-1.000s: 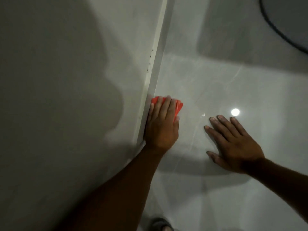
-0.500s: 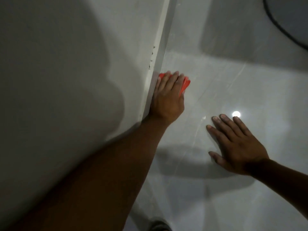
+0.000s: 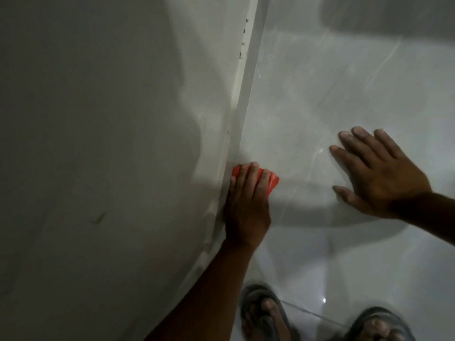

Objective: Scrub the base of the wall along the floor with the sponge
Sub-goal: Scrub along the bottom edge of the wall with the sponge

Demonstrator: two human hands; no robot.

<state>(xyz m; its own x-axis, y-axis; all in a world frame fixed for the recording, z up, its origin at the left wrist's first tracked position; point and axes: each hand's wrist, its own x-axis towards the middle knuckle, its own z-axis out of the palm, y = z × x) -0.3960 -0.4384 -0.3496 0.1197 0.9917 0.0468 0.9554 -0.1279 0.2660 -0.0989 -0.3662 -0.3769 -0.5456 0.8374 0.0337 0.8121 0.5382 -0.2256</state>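
Note:
My left hand (image 3: 246, 205) presses an orange sponge (image 3: 272, 181) against the base of the wall (image 3: 242, 114), where the pale wall meets the glossy floor. Only the sponge's far edge and right corner show past my fingers. My right hand (image 3: 376, 175) lies flat on the floor tiles to the right, fingers spread, holding nothing. Small dark specks (image 3: 242, 45) mark the skirting strip farther along.
The grey wall (image 3: 98, 143) fills the left half of the view. Two feet in sandals (image 3: 263, 313) (image 3: 379, 326) stand on the shiny tiled floor (image 3: 344, 82) at the bottom. A dark shadow (image 3: 394, 16) covers the far right corner.
My left hand slid the sponge forward along the wall base, then pulled it back toward me. The view tilted down, so my feet now show. My right hand stayed flat on the floor.

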